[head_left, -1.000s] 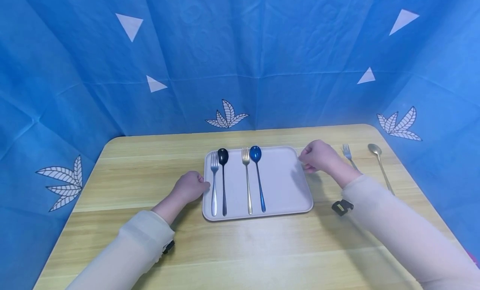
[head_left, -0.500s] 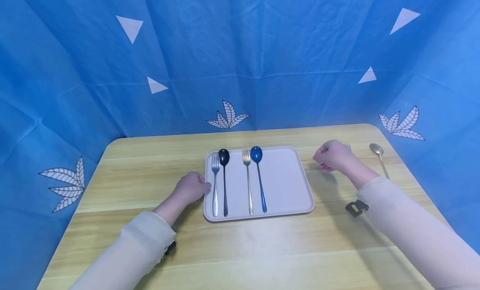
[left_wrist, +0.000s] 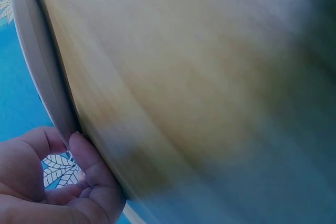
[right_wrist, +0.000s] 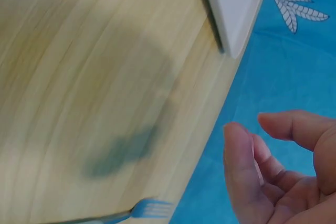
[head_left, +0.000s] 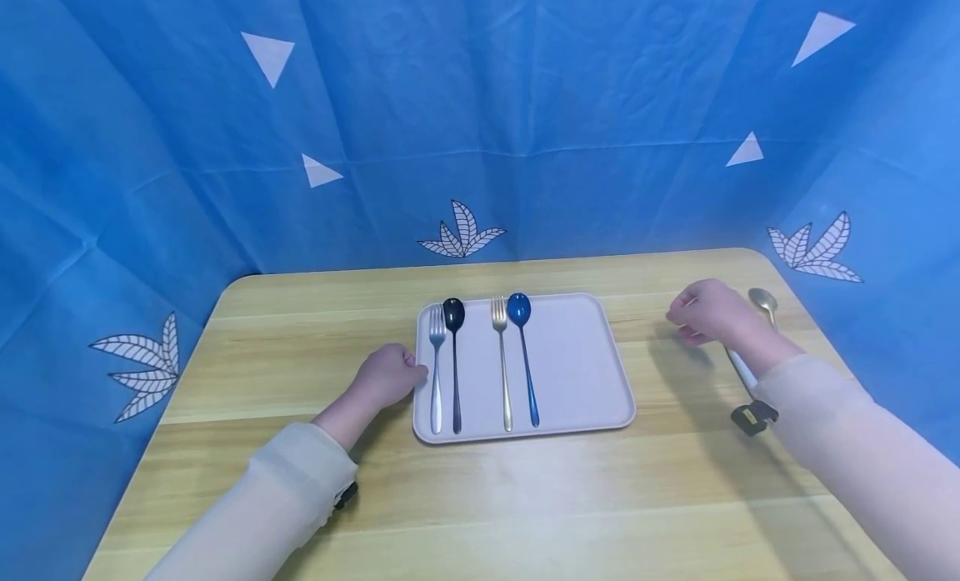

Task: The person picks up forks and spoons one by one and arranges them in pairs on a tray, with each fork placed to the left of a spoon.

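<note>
A pale tray (head_left: 581, 364) lies on the table, its left rim pinched between the thumb and fingers of my left hand (head_left: 384, 375). On it, from left to right, are a silver fork (head_left: 437, 335), a black spoon (head_left: 453, 314), a gold fork (head_left: 500, 314) and a blue spoon (head_left: 519, 310). My right hand (head_left: 714, 314) hovers over the table right of the tray, holding nothing; in the right wrist view its thumb and forefinger stand apart. Another fork (right_wrist: 152, 208) lies below that hand, mostly hidden by it in the head view.
A gold spoon (head_left: 762, 298) lies near the table's right edge, partly covered by my right arm. Behind the wooden table (head_left: 525, 498) hangs a blue curtain (head_left: 420, 89) with white triangles and leaf prints.
My right hand has moved right, from beside the tray's right rim to over the loose fork. The left hand keeps its pinch on the tray's left rim.
</note>
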`<state>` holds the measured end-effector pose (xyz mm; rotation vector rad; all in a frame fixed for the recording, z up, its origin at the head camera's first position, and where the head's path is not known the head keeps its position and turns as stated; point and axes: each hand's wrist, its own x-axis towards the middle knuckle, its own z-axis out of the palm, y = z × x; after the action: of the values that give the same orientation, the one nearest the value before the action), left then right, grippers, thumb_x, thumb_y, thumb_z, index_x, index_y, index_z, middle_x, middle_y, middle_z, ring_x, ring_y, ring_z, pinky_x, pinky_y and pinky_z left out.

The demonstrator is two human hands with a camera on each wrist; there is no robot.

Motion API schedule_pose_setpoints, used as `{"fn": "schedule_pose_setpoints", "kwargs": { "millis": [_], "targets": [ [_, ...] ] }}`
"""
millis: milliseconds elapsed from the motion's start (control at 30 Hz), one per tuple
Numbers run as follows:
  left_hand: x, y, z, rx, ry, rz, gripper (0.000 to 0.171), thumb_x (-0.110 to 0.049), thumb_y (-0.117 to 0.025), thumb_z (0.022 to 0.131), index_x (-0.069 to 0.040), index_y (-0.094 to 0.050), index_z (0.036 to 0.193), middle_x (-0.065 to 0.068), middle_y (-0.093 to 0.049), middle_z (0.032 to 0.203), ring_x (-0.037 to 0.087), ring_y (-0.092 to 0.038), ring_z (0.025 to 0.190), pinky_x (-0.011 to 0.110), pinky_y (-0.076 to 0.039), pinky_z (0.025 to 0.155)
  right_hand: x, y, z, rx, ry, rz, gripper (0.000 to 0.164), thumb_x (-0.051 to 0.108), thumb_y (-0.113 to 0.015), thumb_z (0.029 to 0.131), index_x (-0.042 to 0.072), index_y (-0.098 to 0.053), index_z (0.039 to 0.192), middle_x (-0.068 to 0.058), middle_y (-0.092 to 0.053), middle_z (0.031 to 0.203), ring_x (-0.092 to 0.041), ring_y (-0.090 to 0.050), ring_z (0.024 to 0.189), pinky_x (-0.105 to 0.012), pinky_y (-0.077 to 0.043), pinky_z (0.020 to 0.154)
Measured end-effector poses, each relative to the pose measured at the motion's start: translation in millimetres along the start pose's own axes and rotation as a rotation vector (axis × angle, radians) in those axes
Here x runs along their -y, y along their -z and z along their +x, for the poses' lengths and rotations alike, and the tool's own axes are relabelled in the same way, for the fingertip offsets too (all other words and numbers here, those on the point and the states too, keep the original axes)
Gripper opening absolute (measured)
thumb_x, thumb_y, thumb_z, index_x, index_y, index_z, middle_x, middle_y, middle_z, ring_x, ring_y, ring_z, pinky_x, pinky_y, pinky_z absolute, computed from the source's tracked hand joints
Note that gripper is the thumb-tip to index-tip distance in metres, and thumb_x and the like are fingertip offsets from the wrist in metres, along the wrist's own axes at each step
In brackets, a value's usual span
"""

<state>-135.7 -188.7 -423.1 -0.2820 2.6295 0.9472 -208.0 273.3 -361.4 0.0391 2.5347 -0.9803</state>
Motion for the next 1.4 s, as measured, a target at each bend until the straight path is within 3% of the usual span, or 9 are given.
{"fn": "schedule_pose_setpoints", "kwargs": {
  "millis": [400, 600, 733, 1000, 1233, 1400],
  "targets": [
    [-1.3, -0.3, 1.5, 0.007, -0.003, -0.005, 0.023, -0.021, -0.062, 0.090, -0.008, -0.052, 0.073, 0.005, -0.051, 0.068, 0.018, -0.049, 0.058, 0.029, -0.041, 0.054, -23, 15, 4, -0.018, -0.017, -0.005, 0.033, 0.010, -0.061, 0.095, -0.015, -0.053, 0.116, -0.027, -0.059, 0.112, -0.034, -0.066, 0.093, -0.040, -0.059, 0.076],
    [-1.2, -0.3, 2.4, 0.015, 0.005, -0.007, 0.025, -0.021, -0.062, 0.091, -0.009, -0.052, 0.071, 0.004, -0.050, 0.066, 0.017, -0.048, 0.057, 0.029, -0.041, 0.053, -34, 21, 8, -0.044, -0.061, -0.015, 0.030, 0.013, -0.063, 0.094, -0.010, -0.057, 0.111, -0.015, -0.066, 0.093, -0.021, -0.067, 0.079, -0.038, -0.059, 0.074],
    [-0.9, 0.0, 2.0, 0.012, -0.005, -0.008, 0.027, -0.021, -0.061, 0.091, -0.009, -0.051, 0.069, 0.003, -0.049, 0.065, 0.017, -0.047, 0.056, 0.029, -0.040, 0.053, -39, 24, 10, -0.057, -0.081, -0.054, 0.029, 0.015, -0.061, 0.095, -0.009, -0.059, 0.111, -0.011, -0.065, 0.081, -0.019, -0.068, 0.074, -0.037, -0.059, 0.072],
    [-0.5, -0.3, 1.5, 0.009, 0.001, -0.001, 0.024, -0.021, -0.061, 0.091, -0.009, -0.052, 0.072, 0.005, -0.050, 0.068, 0.018, -0.049, 0.058, 0.029, -0.040, 0.054, -46, 29, 9, -0.047, -0.085, -0.081, 0.031, 0.014, -0.061, 0.095, -0.012, -0.056, 0.112, -0.016, -0.063, 0.089, -0.027, -0.066, 0.082, -0.040, -0.058, 0.074],
    [-0.1, -0.5, 0.7, 0.007, -0.003, 0.000, 0.024, -0.021, -0.061, 0.092, -0.008, -0.051, 0.073, 0.005, -0.050, 0.068, 0.017, -0.048, 0.057, 0.029, -0.039, 0.054, -53, 32, 9, -0.047, -0.093, -0.156, 0.030, 0.019, -0.059, 0.096, -0.010, -0.060, 0.103, -0.011, -0.063, 0.078, -0.023, -0.064, 0.074, -0.037, -0.055, 0.069],
    [0.3, -0.1, 0.0, 0.008, -0.002, -0.002, 0.026, -0.020, -0.060, 0.091, -0.009, -0.050, 0.070, 0.004, -0.048, 0.066, 0.017, -0.047, 0.056, 0.029, -0.039, 0.053, -58, 31, 10, -0.045, -0.112, -0.145, 0.030, 0.019, -0.060, 0.095, -0.009, -0.063, 0.101, -0.010, -0.065, 0.078, -0.021, -0.062, 0.071, -0.035, -0.054, 0.067]
  ]
}}
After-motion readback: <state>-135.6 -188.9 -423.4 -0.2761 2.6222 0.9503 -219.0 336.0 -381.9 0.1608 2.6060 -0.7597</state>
